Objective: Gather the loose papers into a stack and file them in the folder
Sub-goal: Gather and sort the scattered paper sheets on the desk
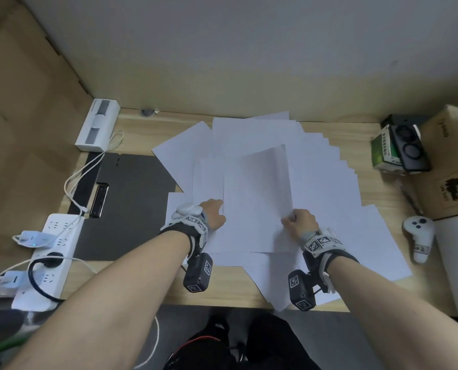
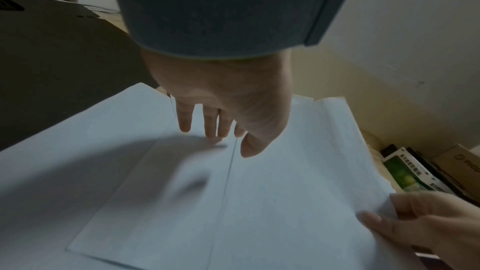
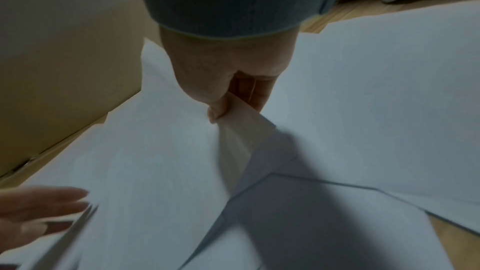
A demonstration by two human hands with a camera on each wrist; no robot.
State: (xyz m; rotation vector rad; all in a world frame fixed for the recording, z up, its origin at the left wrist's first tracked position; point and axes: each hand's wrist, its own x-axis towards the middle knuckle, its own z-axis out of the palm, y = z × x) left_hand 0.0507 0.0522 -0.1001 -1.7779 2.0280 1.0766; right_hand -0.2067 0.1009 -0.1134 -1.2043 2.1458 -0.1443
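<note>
Papers (image 1: 326,166): many white sheets, too overlapped to count exactly, fanned over the middle and right of the surface (image 1: 142,276); one sheet's corner hangs past the near edge.
Top sheets (image 1: 257,198): a small bundle lying across the middle of the fan, between the two hands; how many sheets it holds cannot be told.
Folder (image 1: 131,198): one, dark grey, open and flat on the surface left of the papers, its metal clip (image 1: 99,200) near the left edge; a few sheets overlap its right side.
Left hand (image 1: 214,212): one, fingers (image 2: 185,122) straight and together, tips pressing down on the papers at the left edge of the top sheets; it holds nothing.
Right hand (image 1: 300,219): one, thumb and fingers pinching the lower right edge of the top sheets, that edge lifted off the sheets beneath.
Folder to hands: just left of the left hand, well apart from the right.
Power strip (image 1: 50,252): one, white, left of the folder, with several plugs and cables.
Controller (image 1: 418,237): one, white, on the surface right of the papers.
White box (image 1: 97,125): one, at the far left corner.
Green box (image 1: 384,152): one, far right, a dark device leaning on it.
</note>
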